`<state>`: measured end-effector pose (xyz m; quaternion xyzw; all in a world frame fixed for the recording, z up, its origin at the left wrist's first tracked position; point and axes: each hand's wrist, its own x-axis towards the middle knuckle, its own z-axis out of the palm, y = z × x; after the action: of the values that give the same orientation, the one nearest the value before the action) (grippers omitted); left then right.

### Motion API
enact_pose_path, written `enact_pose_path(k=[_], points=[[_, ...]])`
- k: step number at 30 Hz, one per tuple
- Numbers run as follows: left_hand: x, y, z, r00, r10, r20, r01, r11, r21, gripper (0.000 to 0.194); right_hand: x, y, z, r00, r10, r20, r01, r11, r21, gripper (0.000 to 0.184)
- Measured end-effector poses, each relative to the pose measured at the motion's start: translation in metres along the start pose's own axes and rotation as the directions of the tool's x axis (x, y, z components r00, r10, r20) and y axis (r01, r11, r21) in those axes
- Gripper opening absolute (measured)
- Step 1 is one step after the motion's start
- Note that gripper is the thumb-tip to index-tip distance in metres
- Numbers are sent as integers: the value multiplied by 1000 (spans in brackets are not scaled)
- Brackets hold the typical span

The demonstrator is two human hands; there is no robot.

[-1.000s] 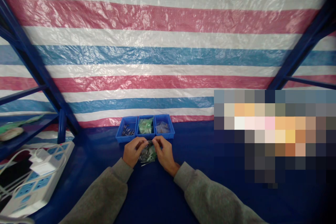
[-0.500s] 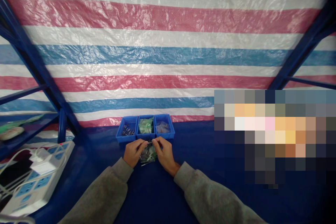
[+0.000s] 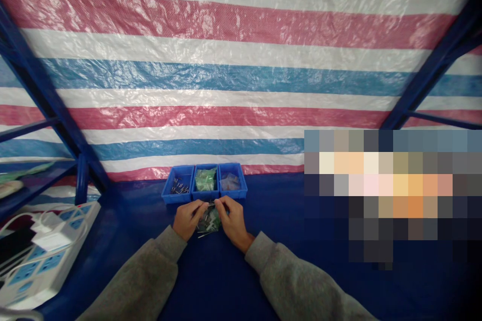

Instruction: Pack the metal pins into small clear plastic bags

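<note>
beyond two hands [image 3: 187, 219], three bins [image 3: 205, 194]

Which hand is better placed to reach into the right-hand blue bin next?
Probably the right hand: it sits in front of that blue bin, while the left hand is farther across, nearer the leftmost bin. Both seemingly pinch thin pieces.

Tally: three blue rectangular open plastic bins [image 3: 205, 194], one bare left hand [image 3: 185, 220], one bare right hand [image 3: 233, 219], two grey fabric sleeves [image 3: 141, 276]. One long white power strip with blue sockets [image 3: 60, 263], one blocky white plug [image 3: 52, 233]. Slim dark metallic rods [image 3: 179, 187]: several, too small for exact count.
</note>
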<state>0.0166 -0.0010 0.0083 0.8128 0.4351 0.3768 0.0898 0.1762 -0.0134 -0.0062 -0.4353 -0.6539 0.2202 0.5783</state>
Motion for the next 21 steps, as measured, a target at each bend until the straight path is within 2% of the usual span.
enact_pose_path(k=[9,21], points=[[1,0,0,999,-37,-38,36,999,-37,26,0,1,0,1000,-15,-8,15,1000,-7,30],[3,0,2,986,-41,-160,24,994,-107,17,0,1,1,1000,-13,5,13,998,53,20]])
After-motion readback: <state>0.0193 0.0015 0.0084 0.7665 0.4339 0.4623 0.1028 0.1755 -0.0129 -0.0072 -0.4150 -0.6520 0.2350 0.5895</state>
